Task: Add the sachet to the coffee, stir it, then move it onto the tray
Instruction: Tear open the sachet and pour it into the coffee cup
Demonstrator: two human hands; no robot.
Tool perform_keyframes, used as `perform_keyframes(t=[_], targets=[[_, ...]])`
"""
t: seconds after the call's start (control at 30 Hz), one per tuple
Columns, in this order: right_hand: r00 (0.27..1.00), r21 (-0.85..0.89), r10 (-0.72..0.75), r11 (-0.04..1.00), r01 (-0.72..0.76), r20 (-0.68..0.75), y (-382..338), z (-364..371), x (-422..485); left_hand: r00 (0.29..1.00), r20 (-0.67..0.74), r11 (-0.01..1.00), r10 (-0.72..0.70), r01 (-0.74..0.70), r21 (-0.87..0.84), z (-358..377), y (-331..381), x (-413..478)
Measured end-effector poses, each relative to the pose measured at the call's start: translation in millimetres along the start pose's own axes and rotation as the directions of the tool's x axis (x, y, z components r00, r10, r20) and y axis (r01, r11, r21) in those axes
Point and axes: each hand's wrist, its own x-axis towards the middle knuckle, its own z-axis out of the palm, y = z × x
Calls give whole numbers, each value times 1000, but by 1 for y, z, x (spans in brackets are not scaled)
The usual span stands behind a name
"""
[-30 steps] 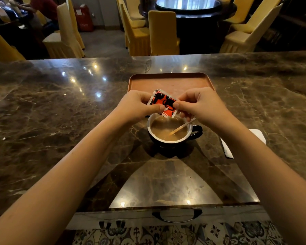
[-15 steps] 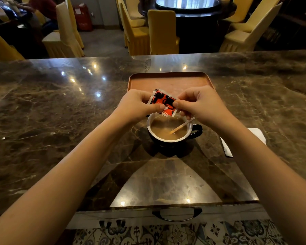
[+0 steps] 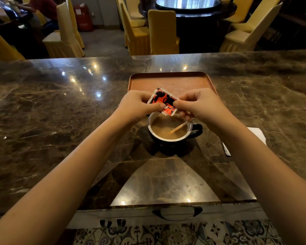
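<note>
We see left hand [image 3: 136, 106] and right hand [image 3: 201, 105] both pinching the red sachet [image 3: 163, 101] over the coffee cup [image 3: 170, 133], stir stick [image 3: 179, 127] inside; tray [image 3: 171, 80] at 12 o'clock on table [image 3: 60, 112]

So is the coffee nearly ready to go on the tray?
Not yet. Both hands, left hand and right hand, pinch the red sachet just above the cup; whether anything has poured in can't be told. A stirrer already leans in the coffee. Stirring remains, and so does the move: the cup sits on the counter, in front of the tray.
</note>
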Motion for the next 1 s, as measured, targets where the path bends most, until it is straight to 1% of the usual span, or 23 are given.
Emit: perform_keyframes(t=[0.07, 0.17, 0.23, 0.33, 0.37, 0.43, 0.57, 0.63, 0.7, 0.77, 0.83, 0.87, 0.93, 1.0], targets=[[998, 62, 57, 996, -57, -1, -3, 0, 1, 997, -62, 999, 46, -44, 24, 0, -2, 0], [994, 127, 112, 985, -114, 18, -9, -1, -1, 963, -171, 971, 208, -182, 156, -3, -4, -3], [990, 194, 143, 971, -142, 12, -11, -3, -2, 940, -160, 933, 303, -258, 250, -7, -5, -7], [976, 331, 213, 919, -216, 47, -15, -6, -4, 911, -54, 859, 409, -364, 360, -9, -5, -16], [970, 365, 234, 899, -242, 66, -17, -6, -5, 895, -45, 829, 444, -391, 401, -8, -4, -19], [961, 412, 258, 868, -277, 102, -20, -6, -7, 860, -87, 785, 502, -412, 463, -6, -2, -22], [960, 488, 230, 827, -279, 160, -24, -5, -13, 805, -175, 760, 567, -428, 490, -7, 8, -27], [975, 467, 153, 858, -212, 162, -24, -6, -18, 795, -195, 757, 575, -426, 495, -10, 13, -28], [991, 390, 40, 917, -86, 125, -25, -7, -25, 796, -217, 773, 566, -420, 475, -13, 19, -29], [996, 246, -80, 967, 69, 33, -25, -8, -31, 813, -234, 806, 533, -403, 435, -16, 24, -30], [977, 77, -196, 976, 203, -88, -26, -8, -35, 831, -238, 830, 503, -388, 400, -17, 29, -31], [960, 18, -242, 969, 247, -139, -26, -8, -36, 834, -235, 834, 499, -389, 391, -16, 30, -33], [933, -39, -297, 955, 295, -202, -28, -6, -38, 837, -229, 840, 497, -397, 370, -15, 32, -36], [934, -37, -297, 954, 296, -199, -28, -4, -40, 843, -229, 850, 486, -397, 346, -14, 33, -38]])
